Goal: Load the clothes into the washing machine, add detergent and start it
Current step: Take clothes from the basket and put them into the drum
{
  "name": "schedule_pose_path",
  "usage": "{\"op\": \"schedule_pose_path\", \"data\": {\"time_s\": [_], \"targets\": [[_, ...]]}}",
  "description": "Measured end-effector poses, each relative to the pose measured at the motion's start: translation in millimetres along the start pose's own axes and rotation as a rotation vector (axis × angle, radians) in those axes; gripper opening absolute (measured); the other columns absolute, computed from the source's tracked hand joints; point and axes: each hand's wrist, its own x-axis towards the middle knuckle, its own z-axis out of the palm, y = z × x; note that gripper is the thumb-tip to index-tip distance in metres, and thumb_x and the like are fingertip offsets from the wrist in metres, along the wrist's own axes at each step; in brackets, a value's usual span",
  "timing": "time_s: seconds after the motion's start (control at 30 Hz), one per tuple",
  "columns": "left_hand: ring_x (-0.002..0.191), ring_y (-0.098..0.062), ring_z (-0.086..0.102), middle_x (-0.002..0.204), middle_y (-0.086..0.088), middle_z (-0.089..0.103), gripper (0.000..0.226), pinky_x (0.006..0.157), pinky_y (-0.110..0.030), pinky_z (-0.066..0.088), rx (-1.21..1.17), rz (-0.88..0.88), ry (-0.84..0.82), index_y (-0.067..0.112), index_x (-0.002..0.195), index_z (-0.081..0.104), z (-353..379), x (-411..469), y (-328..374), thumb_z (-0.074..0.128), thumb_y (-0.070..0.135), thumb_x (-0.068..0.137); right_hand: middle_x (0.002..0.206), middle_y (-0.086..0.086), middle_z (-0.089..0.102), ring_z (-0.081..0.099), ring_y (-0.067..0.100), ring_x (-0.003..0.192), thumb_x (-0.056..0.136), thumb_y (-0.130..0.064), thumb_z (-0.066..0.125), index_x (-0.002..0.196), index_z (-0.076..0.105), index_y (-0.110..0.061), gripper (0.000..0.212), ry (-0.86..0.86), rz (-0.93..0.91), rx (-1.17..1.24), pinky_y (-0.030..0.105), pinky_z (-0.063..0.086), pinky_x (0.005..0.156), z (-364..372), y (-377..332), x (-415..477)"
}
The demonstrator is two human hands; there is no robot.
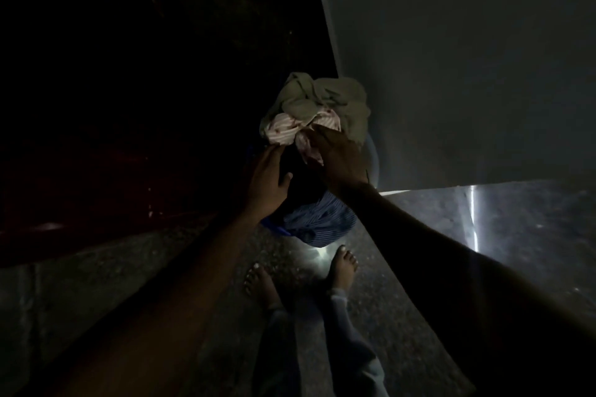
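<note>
Clothes (322,100) heaped in blue basket (274,228), right hand (338,161) clutching pink striped garment (283,130), left hand (267,179) fingers relaxed

Speckled stone floor (532,235) spans the lower frame. Bare feet (343,267) stand at six o'clock. Dark red surface (96,203) lies at nine, and a bright light streak (472,219) at four.

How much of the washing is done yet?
Nothing looks done: the clothes sit piled in the blue tub on the floor. In hand: the right hand grips the pink striped cloth, and the left hand touches the pile. Left: loading everything, adding detergent, starting. No drum, detergent or buttons show.
</note>
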Motion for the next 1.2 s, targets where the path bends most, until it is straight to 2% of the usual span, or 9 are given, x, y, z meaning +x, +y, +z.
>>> {"op": "schedule_pose_path", "data": {"time_s": [0.23, 0.5, 0.57, 0.67, 0.73, 0.87, 1.0, 1.07, 1.2], "targets": [[0.143, -0.029, 0.032, 0.154, -0.012, 0.035, 0.058, 0.117, -0.037, 0.026, -0.194, -0.13, 0.002, 0.008, 0.149, 0.034, -1, 3, 9, 0.057, 0.014, 0.096, 0.107, 0.009, 0.069, 0.059, 0.035, 0.102, 0.075, -0.01, 0.056, 0.1, 0.071, -0.015, 0.03, 0.105, 0.155, 0.209, 0.04, 0.049, 0.083, -3, -9, -6], [0.131, -0.03, 0.047, 0.14, -0.014, 0.052, 0.039, 0.098, -0.028, 0.037, -0.594, -0.268, 0.02, 0.005, 0.138, 0.048, -40, -13, 49, 0.05, 0.005, 0.099, 0.086, -0.007, 0.065, 0.056, -0.007, 0.08, 0.07, 0.014, 0.049, 0.083, 0.068, -0.012, 0.035, 0.42, 0.322, 0.721, 0.003, 0.038, 0.068, -80, -48, -55], [0.127, -0.03, 0.05, 0.138, -0.012, 0.053, 0.037, 0.093, -0.03, 0.04, -0.742, -0.415, -0.006, 0.009, 0.139, 0.048, -54, -21, 67, 0.04, 0.022, 0.105, 0.083, -0.016, 0.062, 0.057, -0.008, 0.08, 0.077, 0.013, 0.052, 0.081, 0.067, -0.015, 0.032, 0.477, 0.326, 0.803, 0.006, 0.04, 0.07, -100, -60, -67], [0.108, -0.027, 0.063, 0.119, -0.005, 0.063, 0.056, 0.079, -0.038, 0.055, -0.971, -0.67, -0.244, 0.021, 0.127, 0.055, -80, -35, 88, 0.028, 0.061, 0.099, 0.085, -0.008, 0.066, 0.063, 0.01, 0.085, 0.086, -0.001, 0.056, 0.081, 0.062, -0.029, 0.029, 0.503, 0.335, 0.91, 0.029, 0.051, 0.075, -125, -74, -81], [0.103, -0.03, 0.066, 0.111, -0.007, 0.067, 0.062, 0.072, -0.04, 0.059, -1.155, -0.704, -0.349, 0.022, 0.119, 0.06, -99, -42, 101, 0.031, 0.07, 0.094, 0.087, -0.003, 0.067, 0.064, 0.019, 0.084, 0.087, -0.008, 0.057, 0.084, 0.064, -0.025, 0.019, 0.517, 0.339, 0.928, 0.04, 0.054, 0.074, -144, -82, -92], [0.088, -0.032, 0.071, 0.103, -0.014, 0.072, 0.04, 0.077, -0.045, 0.059, -1.33, -0.66, -0.426, 0.01, 0.113, 0.065, -138, -54, 131, 0.059, 0.045, 0.093, 0.088, 0.0, 0.068, 0.065, 0.017, 0.085, 0.087, 0.0, 0.06, 0.084, 0.066, -0.025, 0.025, 0.535, 0.29, 0.969, 0.036, 0.054, 0.076, -188, -102, -114], [0.077, -0.022, 0.065, 0.092, -0.012, 0.066, 0.02, 0.06, -0.03, 0.06, -1.33, -0.593, -0.359, 0.005, 0.11, 0.062, -169, -64, 164, 0.05, 0.015, 0.099, 0.09, 0.003, 0.069, 0.066, 0.015, 0.087, 0.086, 0.004, 0.06, 0.085, 0.065, -0.031, 0.035, 0.543, 0.17, 0.946, 0.028, 0.053, 0.075, -229, -122, -137], [0.074, -0.02, 0.063, 0.09, -0.011, 0.065, 0.021, 0.054, -0.027, 0.057, -1.243, -0.575, -0.32, 0.003, 0.105, 0.065, -182, -72, 177, 0.048, 0.011, 0.097, 0.091, 0.003, 0.069, 0.066, 0.017, 0.087, 0.087, -0.002, 0.062, 0.087, 0.068, -0.027, 0.025, 0.503, 0.126, 0.913, 0.032, 0.054, 0.074, -241, -128, -151], [0.076, -0.027, 0.065, 0.092, -0.015, 0.068, 0.034, 0.067, -0.035, 0.055, -1.012, -0.531, -0.26, -0.002, 0.12, 0.063, -194, -87, 187, 0.055, 0.003, 0.088, 0.097, -0.006, 0.069, 0.067, 0.014, 0.09, 0.083, -0.016, 0.07, 0.094, 0.072, -0.023, 0.013, 0.287, 0.079, 0.872, 0.038, 0.056, 0.077, -261, -123, -177]]}}
